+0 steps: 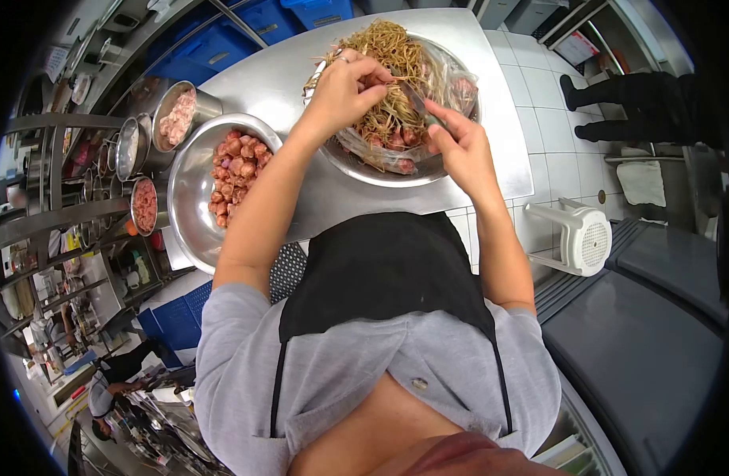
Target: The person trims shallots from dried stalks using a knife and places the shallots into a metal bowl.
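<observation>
Over a large metal basin (350,168), my right hand (459,147) is closed round a knife (417,103), its blade pointing up and to the left. My left hand (347,89) is pinched at the dry stalks (384,44), close to the blade; what exactly lies between its fingertips is too small to tell. Beneath both hands, shallots (400,139) with their stalks lie in a clear plastic bag (436,71) inside the basin. Left of my left forearm, a metal bowl (191,190) holds a heap of loose, trimmed shallots (236,170).
Metal pots (209,107) of pale and pinkish food stand beyond the bowl, left of the steel table (499,131). Blue bins (261,22) are behind it. A white stool (582,238) stands at right. One person's legs (634,91) show at right; another person (102,393) is at lower left.
</observation>
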{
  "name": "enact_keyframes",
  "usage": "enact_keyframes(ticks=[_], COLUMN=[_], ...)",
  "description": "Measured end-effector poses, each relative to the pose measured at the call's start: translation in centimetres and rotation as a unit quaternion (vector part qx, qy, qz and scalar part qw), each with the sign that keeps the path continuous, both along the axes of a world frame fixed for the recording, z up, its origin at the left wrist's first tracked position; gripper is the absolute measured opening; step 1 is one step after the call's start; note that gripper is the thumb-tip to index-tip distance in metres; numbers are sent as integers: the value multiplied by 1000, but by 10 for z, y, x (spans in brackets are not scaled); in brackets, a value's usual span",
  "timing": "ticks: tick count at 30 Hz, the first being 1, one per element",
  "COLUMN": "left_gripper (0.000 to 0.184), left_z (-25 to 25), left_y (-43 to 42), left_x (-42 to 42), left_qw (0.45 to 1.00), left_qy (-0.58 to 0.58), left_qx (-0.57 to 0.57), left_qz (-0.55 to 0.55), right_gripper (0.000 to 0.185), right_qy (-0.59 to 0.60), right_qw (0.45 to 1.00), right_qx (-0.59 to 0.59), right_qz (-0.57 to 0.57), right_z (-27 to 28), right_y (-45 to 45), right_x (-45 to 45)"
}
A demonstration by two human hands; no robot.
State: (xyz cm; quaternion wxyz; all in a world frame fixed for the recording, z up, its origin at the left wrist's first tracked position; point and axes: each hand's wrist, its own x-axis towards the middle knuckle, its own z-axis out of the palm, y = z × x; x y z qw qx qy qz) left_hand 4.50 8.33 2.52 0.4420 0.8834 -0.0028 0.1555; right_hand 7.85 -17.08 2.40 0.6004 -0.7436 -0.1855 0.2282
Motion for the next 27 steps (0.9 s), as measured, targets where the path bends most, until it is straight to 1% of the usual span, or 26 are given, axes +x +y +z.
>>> enact_keyframes(ticks=[1,2,4,6,8,9,11,12,14,15,20,23,27], left_gripper=[25,29,29,28,26,26,24,23,22,22,20,16,20], left_z=[-3,-4,-11,-11,-4,-1,4,2,-5,-5,-8,-5,-7], left_y=[-3,-4,0,0,-1,-2,-6,-7,-9,-9,-10,-11,-12], left_x=[-6,-11,-15,-20,-24,-26,-28,-27,-25,-25,-22,-20,-19], left_qw=[999,999,998,996,994,993,988,989,990,990,983,983,980], left_qy=[-16,-19,-28,-35,-42,-50,-63,-64,-65,-66,-78,-61,-70], left_qx=[-35,-43,-46,-33,-4,29,94,72,28,46,108,123,140], left_qz=[5,10,43,74,99,102,105,109,118,118,129,125,125], right_gripper=[43,43,42,41,40,40,40,40,42,42,45,46,46], right_qy=[-39,-29,-84,-109,-181,-216,-273,-302,-332,-348,-354,-360,-368], right_qw=[999,998,992,980,978,973,959,951,939,932,928,925,918], right_qx=[-16,-51,-88,-164,-105,-75,-67,-62,-90,-103,-110,-118,-148], right_qz=[3,9,24,25,-19,-41,-30,-25,-7,3,23,24,26], right_z=[0,5,16,38,37,36,30,27,24,23,18,20,21], right_y=[-6,-15,-29,-38,-31,-27,-10,-1,12,16,19,19,23], right_x=[-5,-8,-15,-23,-28,-31,-32,-30,-29,-29,-31,-34,-33])
